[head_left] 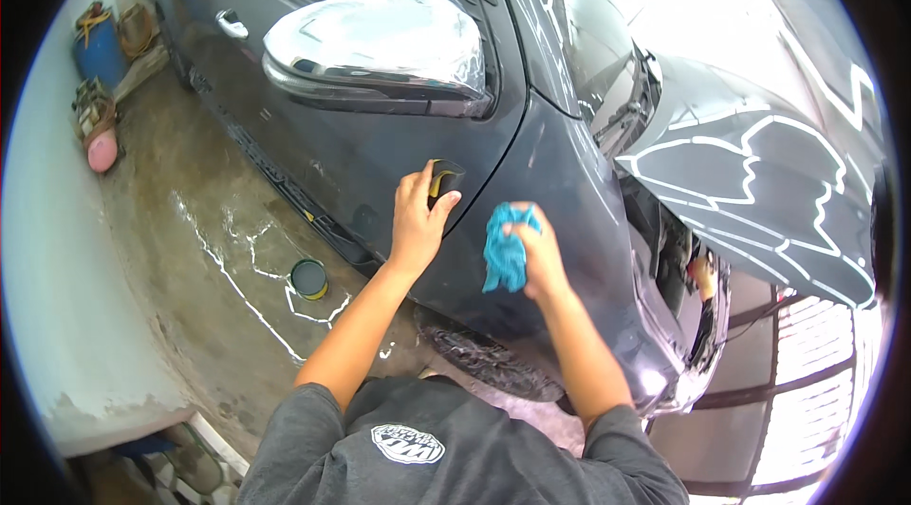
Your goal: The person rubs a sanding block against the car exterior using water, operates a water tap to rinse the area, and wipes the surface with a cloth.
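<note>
My left hand [418,220] is closed around a black and yellow pad [446,178], held at the dark grey front door [380,158], close to the seam with the fender. Whether the pad presses on the paint I cannot tell. A crumpled blue cloth [506,253] is bunched in my right hand [539,253], in front of the dark fender [569,192]. Above both hands, the chrome side mirror [380,40] juts out from the door.
On the wet-looking floor stands a small round tin [309,279]. A blue drum [100,45] and a machine with a pink end [100,149] line the left wall. The hood [759,192] is raised. Another person's hand [704,277] shows at the car's front.
</note>
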